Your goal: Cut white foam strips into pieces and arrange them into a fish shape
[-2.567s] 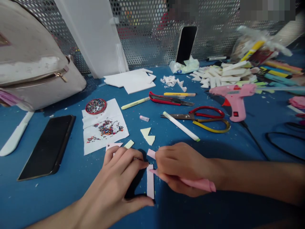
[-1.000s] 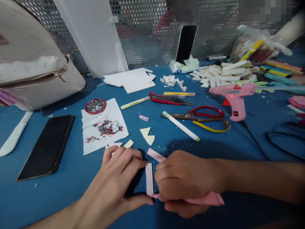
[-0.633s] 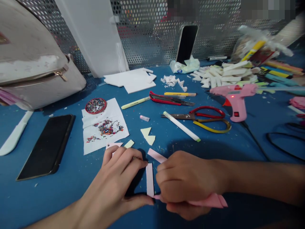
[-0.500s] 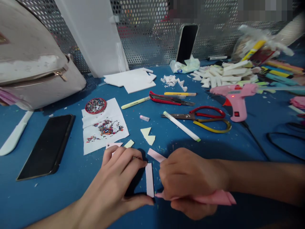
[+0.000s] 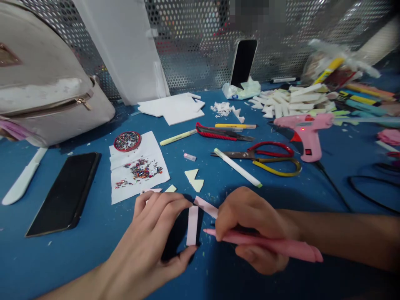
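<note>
My left hand (image 5: 153, 229) grips a short pale pink strip (image 5: 192, 226) by its ends, between thumb and fingers, just above the blue table. My right hand (image 5: 253, 214) is closed around a pink marker (image 5: 281, 246). The marker's tip points left and sits a little apart from the strip's right edge. A second pink strip (image 5: 205, 206) lies beyond, its right end hidden by my right hand. Pale yellow cut pieces (image 5: 195, 181) lie ahead of my hands. A pink piece (image 5: 151, 191) shows partly behind my left fingers.
Scissors (image 5: 268, 156), a white marker (image 5: 238, 167), a red cutter knife (image 5: 215, 132) and a pink glue gun (image 5: 304, 133) with its cord lie ahead and right. Left are a paper with beads (image 5: 156, 146), a phone (image 5: 64, 193), a white knife (image 5: 21, 183) and a backpack (image 5: 56, 91).
The held strip has risen slightly and tilted in my left hand. My right hand has turned the marker, and its tip has moved up and away from the strip's near end.
</note>
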Motion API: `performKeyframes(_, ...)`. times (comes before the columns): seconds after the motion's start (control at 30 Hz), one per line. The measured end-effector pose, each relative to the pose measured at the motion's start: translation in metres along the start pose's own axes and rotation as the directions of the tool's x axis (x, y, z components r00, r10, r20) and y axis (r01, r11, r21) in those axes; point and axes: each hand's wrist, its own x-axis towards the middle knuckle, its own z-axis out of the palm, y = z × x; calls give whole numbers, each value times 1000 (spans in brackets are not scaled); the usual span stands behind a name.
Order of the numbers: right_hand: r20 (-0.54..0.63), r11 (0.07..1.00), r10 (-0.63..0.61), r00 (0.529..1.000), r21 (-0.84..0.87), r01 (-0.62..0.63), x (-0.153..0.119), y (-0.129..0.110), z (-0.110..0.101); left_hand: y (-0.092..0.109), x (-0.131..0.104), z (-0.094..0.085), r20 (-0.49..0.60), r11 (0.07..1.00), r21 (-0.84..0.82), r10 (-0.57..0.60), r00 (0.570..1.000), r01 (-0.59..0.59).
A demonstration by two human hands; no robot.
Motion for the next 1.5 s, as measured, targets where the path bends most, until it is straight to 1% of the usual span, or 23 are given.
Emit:
performKeyframes(0.07,16,999,51,999,-19,-51,0,0,-2,1,0,0,-11,1000,-4,7,1000,-7)
performKeyframes(0.2,31,994,107,994,1,-107,0,-2,-6,-1,0,1,39,999,27,44,998,-45)
performKeyframes(0.37,24,980,201,979,-9,-201,1,-3,-8,-4,-3,5,-8,998,53,46,999,-45)
performKeyframes(0.5,32,978,207,978,29,-208,1,-2,-8,-3,-3,4,27,998,42,56,998,-57)
performKeyframes(0.63,36,979,200,979,37,-201,0,-3,-8,-1,-1,0,69,998,41,39,997,-42)
performKeyframes(0.7,13,980,192,981,41,-192,1,-3,-8,0,0,-1,80,999,29,37,996,-40)
performKeyframes(0.8,-31,977,195,980,94,-191,2,-2,-7,0,0,-3,80,999,13,46,996,-47)
performKeyframes(0.97,-95,952,249,964,207,-225,3,0,-6,-1,0,-3,64,999,24,37,997,-38)
performKeyframes(1.1,-45,932,262,964,273,-240,4,-2,-7,-1,0,-3,46,999,20,49,998,-50)
performKeyframes(1.3,44,940,247,968,230,-250,7,1,-9,-1,0,-3,54,999,23,21,998,-22)
performKeyframes(1.43,89,928,257,962,255,-272,6,1,-9,0,-1,-3,58,999,41,17,998,-19)
performKeyframes(1.5,142,936,242,960,229,-269,5,0,-8,0,-1,-3,54,998,57,22,998,-25)
